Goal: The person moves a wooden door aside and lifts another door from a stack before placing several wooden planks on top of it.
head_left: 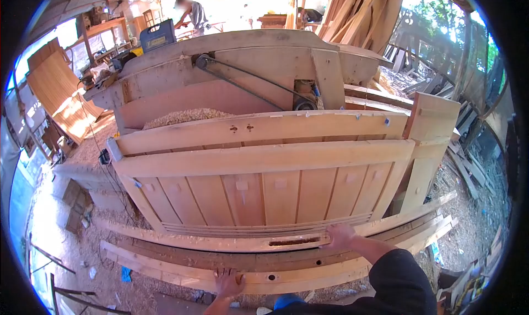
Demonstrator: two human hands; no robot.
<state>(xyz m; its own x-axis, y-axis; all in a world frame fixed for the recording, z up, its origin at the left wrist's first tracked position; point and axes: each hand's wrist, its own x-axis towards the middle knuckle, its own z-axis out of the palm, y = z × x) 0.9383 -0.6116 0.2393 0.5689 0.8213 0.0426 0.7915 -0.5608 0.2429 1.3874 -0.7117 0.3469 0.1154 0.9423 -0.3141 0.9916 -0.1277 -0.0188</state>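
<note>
My right hand (341,237) is closed over a long wooden beam (220,241), just right of a dark slot cut in its side. Nearer to me, my left hand (228,283) lies with its fingers spread over a second wooden beam (319,280), which has a round dark hole to the right of the hand. Between these two lies a darker timber (193,255). Behind the beams, a panelled wooden door (281,196) leans on its long edge, with another wooden frame (303,123) behind it.
A large machine (242,53) with a drive belt (242,83) stands behind the door. Wood shavings (187,116) lie heaped on it. Upright boards (358,14) and a wooden panel (432,122) stand to the right. Another person (193,16) is in the background beyond a blue case (157,36).
</note>
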